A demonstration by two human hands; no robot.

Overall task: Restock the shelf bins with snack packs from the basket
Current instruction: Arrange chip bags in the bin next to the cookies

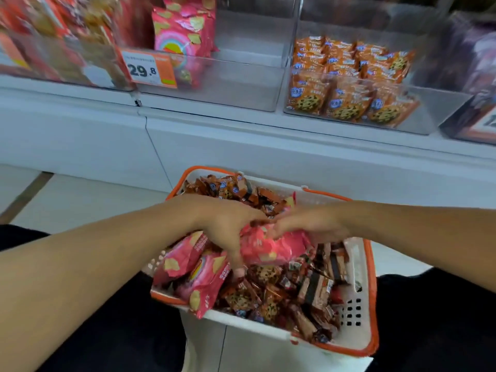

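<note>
Both hands meet over a pink pack [271, 247] in the basket [361, 267], likely bound for the half-empty bin [214, 84]. Left hand [228, 226] lies spread on it; right hand [308, 224] seems to pinch it, though blurred.

basket [362, 267] below shelf bins [214, 84], snack packs [268, 291] inside

A shop aisle: clear shelf bins [214, 84] above the hands hold stacked cookie packs [346, 84] and pink snack bags [185, 30], an orange price tag [150, 69] reads 29.8, and an orange-rimmed shopping basket [359, 312] brims with wrapped snacks.
</note>
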